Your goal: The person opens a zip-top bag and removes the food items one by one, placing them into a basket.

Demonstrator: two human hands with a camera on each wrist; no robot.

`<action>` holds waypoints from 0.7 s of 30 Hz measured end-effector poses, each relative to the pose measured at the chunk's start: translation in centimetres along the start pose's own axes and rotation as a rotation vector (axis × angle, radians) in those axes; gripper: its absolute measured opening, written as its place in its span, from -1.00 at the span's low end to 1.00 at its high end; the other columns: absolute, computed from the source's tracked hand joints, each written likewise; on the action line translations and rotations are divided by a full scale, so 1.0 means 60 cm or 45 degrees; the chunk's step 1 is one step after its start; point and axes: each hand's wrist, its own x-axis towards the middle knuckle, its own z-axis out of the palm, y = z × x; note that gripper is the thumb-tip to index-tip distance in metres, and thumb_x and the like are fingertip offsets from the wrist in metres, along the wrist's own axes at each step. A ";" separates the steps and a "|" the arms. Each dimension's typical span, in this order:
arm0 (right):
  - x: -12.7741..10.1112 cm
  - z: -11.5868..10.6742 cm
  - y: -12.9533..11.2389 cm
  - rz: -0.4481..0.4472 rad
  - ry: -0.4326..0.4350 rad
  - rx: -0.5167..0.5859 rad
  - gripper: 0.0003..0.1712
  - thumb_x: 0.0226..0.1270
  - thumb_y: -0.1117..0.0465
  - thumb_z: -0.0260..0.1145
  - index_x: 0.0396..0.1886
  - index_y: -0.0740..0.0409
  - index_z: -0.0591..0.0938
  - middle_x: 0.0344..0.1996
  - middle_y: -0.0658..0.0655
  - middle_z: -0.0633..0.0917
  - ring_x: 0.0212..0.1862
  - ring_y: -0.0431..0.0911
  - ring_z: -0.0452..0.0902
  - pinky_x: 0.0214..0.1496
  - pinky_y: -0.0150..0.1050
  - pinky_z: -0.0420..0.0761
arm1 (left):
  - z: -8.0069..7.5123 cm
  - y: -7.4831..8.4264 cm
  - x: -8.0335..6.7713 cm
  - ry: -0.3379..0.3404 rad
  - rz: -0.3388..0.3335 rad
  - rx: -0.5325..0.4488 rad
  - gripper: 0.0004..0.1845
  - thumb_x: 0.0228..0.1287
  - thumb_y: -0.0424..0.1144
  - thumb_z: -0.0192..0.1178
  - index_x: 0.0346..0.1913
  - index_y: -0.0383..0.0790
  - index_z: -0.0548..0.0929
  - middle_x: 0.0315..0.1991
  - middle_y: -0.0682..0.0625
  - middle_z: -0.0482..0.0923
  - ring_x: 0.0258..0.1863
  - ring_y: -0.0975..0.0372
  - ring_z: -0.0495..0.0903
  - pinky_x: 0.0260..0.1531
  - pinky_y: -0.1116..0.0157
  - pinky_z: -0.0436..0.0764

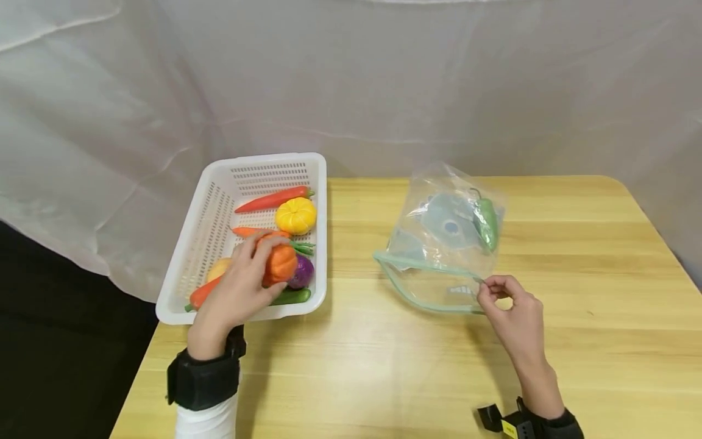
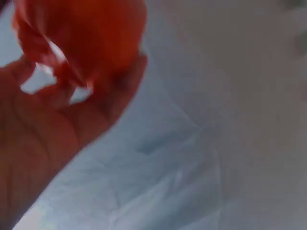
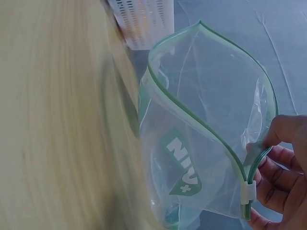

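1. My left fingers [image 1: 258,244] curl round an orange pumpkin [image 1: 280,263], gripping it above the white basket [image 1: 219,183]. Up close in the left wrist view, the pumpkin [image 2: 81,33] is a red-orange blur pressed against my palm.

2. My right fingers [image 1: 496,286] pinch the green zip rim of a clear bag [image 1: 439,244] near its slider, so the mouth stays spread and faces the basket. The right wrist view shows the bag [image 3: 201,143] standing open, its rim bowed into a loop, my fingertips [image 3: 283,139] clamped on the rim by the white slider [image 3: 248,191].

3. A green pepper [image 1: 486,224] already lies inside the bag, toward its far end, beside a pale round print.

4. In the basket lie a long carrot [image 1: 271,199], a yellow pumpkin [image 1: 296,215], a purple vegetable [image 1: 303,272] and a green one along the near wall; a second carrot is partly hidden under my hand.

5. My left hand [image 1: 241,286] arches over the basket's near end, wrist bent forward, a black strap on the forearm. My right hand [image 1: 515,317] sits low over the wooden surface [image 1: 576,341], wrist straight, forearm angled in from the near right edge.
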 end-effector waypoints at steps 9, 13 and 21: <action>-0.007 0.001 0.004 -0.019 -0.011 0.001 -0.93 0.01 0.49 0.25 -0.47 0.34 0.62 -0.65 0.17 0.64 -0.45 -0.65 0.32 -0.31 -0.73 0.34 | 0.056 -0.051 0.014 0.222 -0.371 0.236 -0.15 0.09 -0.54 0.06 0.45 -0.32 -0.05 0.43 -0.46 -0.31 0.31 -0.48 -0.08 0.04 -0.27 0.39; -0.007 0.002 0.003 -0.029 -0.023 0.008 -0.93 0.01 0.49 0.25 -0.46 0.33 0.63 -0.66 0.16 0.64 -0.45 -0.64 0.33 -0.30 -0.72 0.34 | 0.069 -0.050 0.009 0.240 -0.451 0.258 -0.07 0.00 -0.56 0.05 0.45 -0.36 -0.15 0.43 -0.46 -0.41 0.25 -0.52 -0.01 -0.29 -0.14 0.60; -0.008 0.003 0.005 -0.036 -0.027 0.015 -0.92 0.01 0.48 0.24 -0.46 0.33 0.63 -0.66 0.18 0.64 -0.45 -0.64 0.33 -0.31 -0.70 0.37 | 0.079 -0.031 0.012 0.226 -0.389 0.282 -0.08 -0.02 -0.53 0.08 0.43 -0.45 -0.14 0.38 -0.57 -0.47 0.24 -0.51 0.04 -0.36 -0.12 0.62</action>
